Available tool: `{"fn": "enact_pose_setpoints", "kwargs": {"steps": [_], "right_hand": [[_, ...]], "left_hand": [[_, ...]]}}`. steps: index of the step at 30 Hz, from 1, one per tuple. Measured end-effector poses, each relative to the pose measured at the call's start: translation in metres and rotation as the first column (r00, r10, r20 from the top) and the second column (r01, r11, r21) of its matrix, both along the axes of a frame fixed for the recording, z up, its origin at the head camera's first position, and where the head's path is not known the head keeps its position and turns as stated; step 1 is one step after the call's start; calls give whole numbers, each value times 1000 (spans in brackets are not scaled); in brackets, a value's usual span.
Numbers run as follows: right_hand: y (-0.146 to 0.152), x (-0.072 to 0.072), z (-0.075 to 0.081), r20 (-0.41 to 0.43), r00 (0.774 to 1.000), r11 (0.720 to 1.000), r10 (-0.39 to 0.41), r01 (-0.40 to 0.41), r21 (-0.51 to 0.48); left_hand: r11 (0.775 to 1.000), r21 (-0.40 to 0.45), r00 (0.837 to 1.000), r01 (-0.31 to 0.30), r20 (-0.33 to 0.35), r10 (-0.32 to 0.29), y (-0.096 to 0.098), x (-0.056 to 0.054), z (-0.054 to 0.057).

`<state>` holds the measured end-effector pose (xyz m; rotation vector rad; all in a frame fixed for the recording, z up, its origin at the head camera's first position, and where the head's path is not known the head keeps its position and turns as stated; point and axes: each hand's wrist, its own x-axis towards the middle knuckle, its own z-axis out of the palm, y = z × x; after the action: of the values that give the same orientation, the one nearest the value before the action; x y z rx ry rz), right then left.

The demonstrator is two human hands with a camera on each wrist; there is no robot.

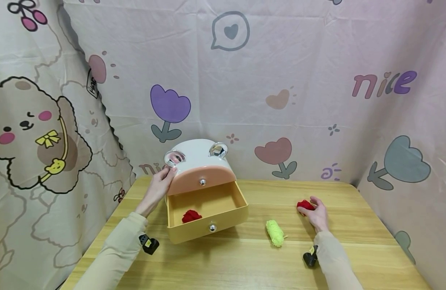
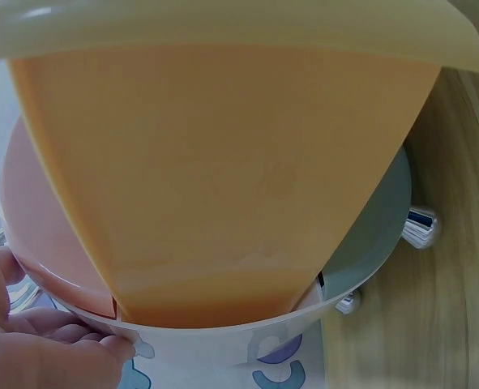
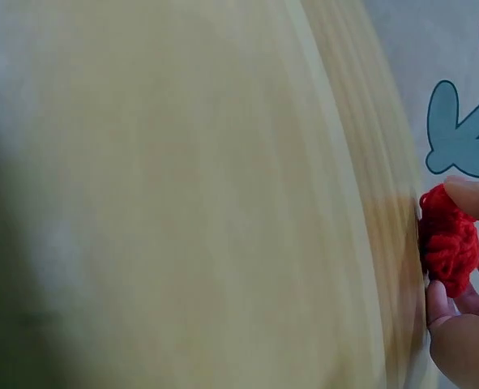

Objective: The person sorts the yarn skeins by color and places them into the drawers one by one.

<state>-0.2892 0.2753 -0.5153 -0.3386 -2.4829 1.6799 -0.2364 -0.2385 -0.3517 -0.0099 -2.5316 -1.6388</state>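
A small drawer cabinet (image 1: 199,153) with a white rounded top and silver ears stands left of the table's middle. Its yellow drawer (image 1: 208,223) is pulled far out, and a red yarn ball (image 1: 191,216) lies inside at the front left. My left hand (image 1: 160,185) grips the cabinet's left side; in the left wrist view the thumb and curled fingers (image 2: 69,331) hold its edge. On the table's right side, my right hand (image 1: 318,214) pinches a second red yarn ball (image 3: 450,243) between thumb and fingers, low at the wood surface.
A yellow-green yarn skein (image 1: 275,233) lies on the wooden table (image 1: 241,262) between the drawer and my right hand. Above the yellow drawer sits a closed pink drawer (image 1: 204,177) with a silver knob. Printed cloth (image 1: 223,80) hangs behind and beside the table.
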Motion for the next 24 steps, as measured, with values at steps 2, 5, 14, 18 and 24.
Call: {"fn": "enact_pose_setpoints", "kwargs": {"steps": [2,5,14,18,24], "right_hand": [[0,-2,0,5,1000,1000,8,-8,0],[-1,-3,-1,14,1000,1000,11,-11,15],[-4,-3,1,8,1000,998,-15,14,67],[-4,-3,2,12,1000,997,-21,20,74],[-4,-4,-1,0,999,997,-38,38,72]], "left_hand": [[1000,1,1000,0,0,0,0,0,0],[1000,4,1000,0,-1,0,0,0,0],[1000,8,1000,-8,-12,8,2,1,0],[1000,6,1000,-12,-6,12,2,1,1],[1000,-4,1000,-17,-2,17,1,0,0]]}}
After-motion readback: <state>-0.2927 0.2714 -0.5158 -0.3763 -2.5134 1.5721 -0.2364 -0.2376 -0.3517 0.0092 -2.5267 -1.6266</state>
